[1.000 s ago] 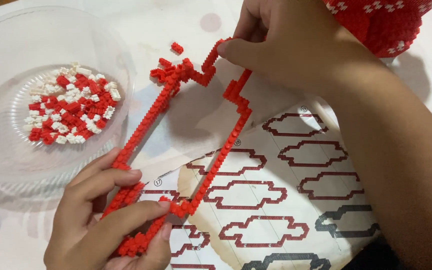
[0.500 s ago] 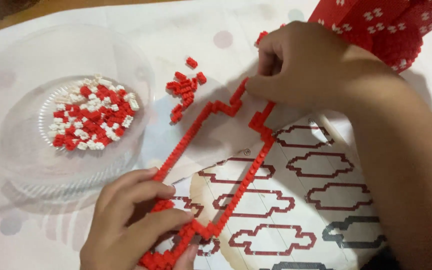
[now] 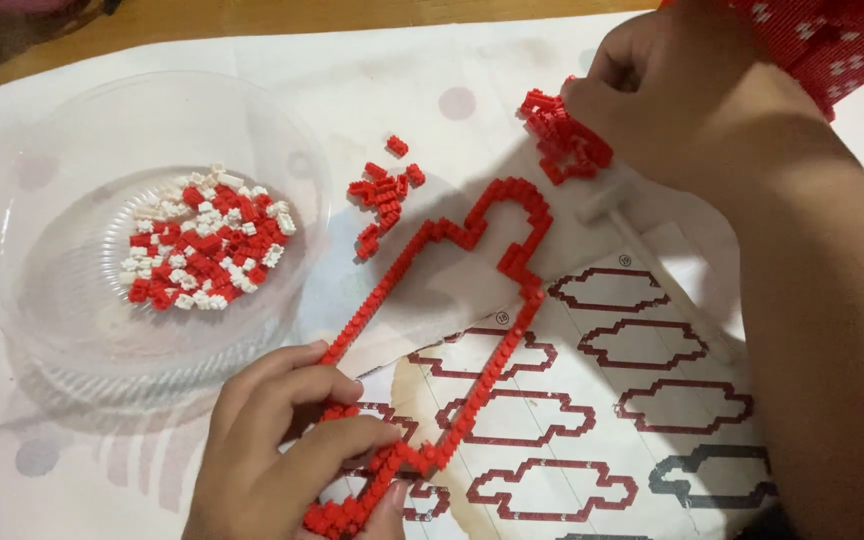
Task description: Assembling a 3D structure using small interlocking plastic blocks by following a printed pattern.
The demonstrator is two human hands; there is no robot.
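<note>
A long outline made of tiny red bricks lies across the paper, running from the bottom left up to a rounded top. My left hand pinches its lower end against the table. My right hand is at the upper right, fingers closed on a small clump of red bricks that sits apart from the outline. A loose pile of red bricks lies between the bowl and the outline.
A clear glass bowl at the left holds several red and white bricks. A printed instruction sheet with outline drawings lies under the lower right. A large red brick build stands at the top right corner.
My right hand has left the top of the outline and moved up and right to a separate clump of red bricks. My left hand still holds the lower end.
</note>
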